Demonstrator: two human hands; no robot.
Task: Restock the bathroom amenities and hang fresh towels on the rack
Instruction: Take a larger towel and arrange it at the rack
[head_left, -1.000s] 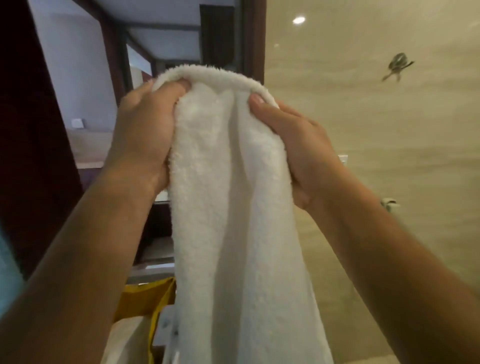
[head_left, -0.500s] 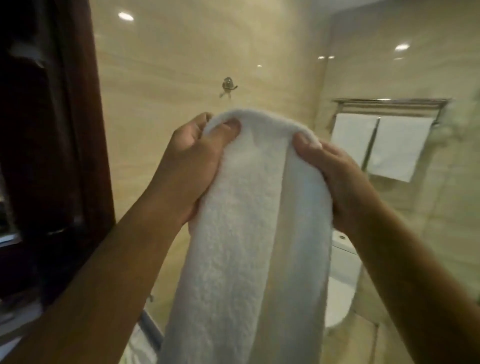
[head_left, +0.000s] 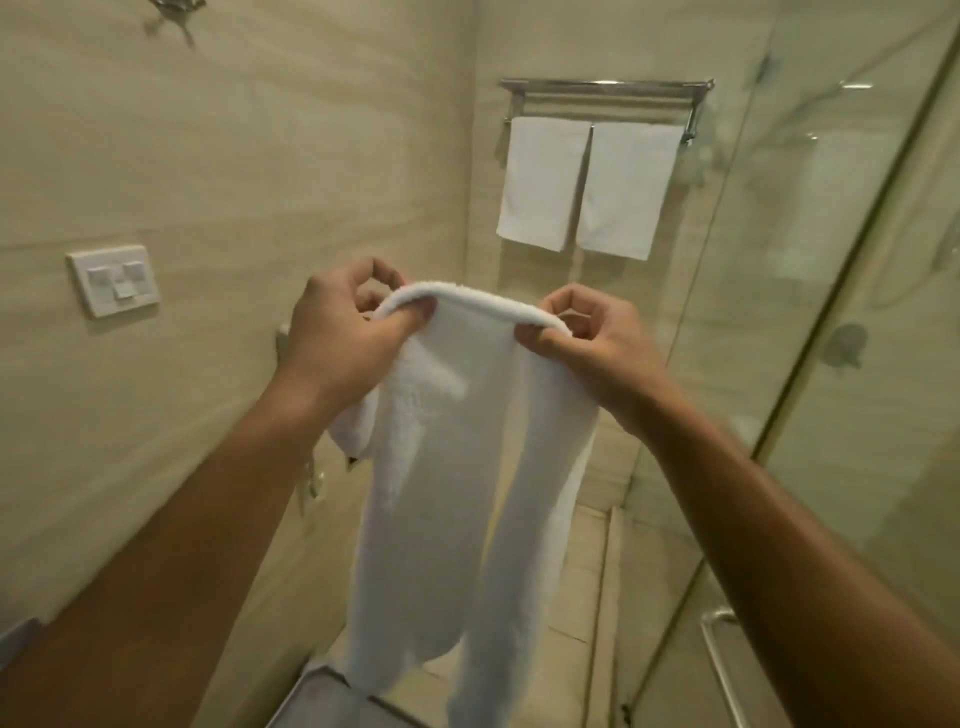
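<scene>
White terry cloth, thick pile, no stripe or border showing: the towel (head_left: 457, 467) hangs from a folded top edge in two long uneven falls, the left one ending higher than the right. A loose fold bulges out behind the left wrist. Nap looks clean and dry, slightly blurred toward the lower end.

No brand, label or lettering readable anywhere on it; none legible on the wall fittings either.

Left hand (head_left: 343, 332) pinches the top fold at its left corner, thumb in front of the cloth, fingers curled behind, closed tight on the fabric. Right hand (head_left: 592, 338) pinches the right corner the same way, thumb pressing the front, index hooked over the rolled edge. The fold spans the gap between the two hands in a shallow arch, cloth touching both thumbs. Everything below the grip hangs free, held out in front at chest level, well apart from the far wall.

Chrome towel rack (head_left: 605, 96) on that wall, upper right of the hands. Two hung towels (head_left: 587, 187) side by side on its bar, flat, a narrow gap between them.

Beige stone-look wall tile (head_left: 234, 156) to the left, with a white switch plate (head_left: 114, 280). Glass shower partition (head_left: 841, 260) to the right, a metal handle low on it.
</scene>
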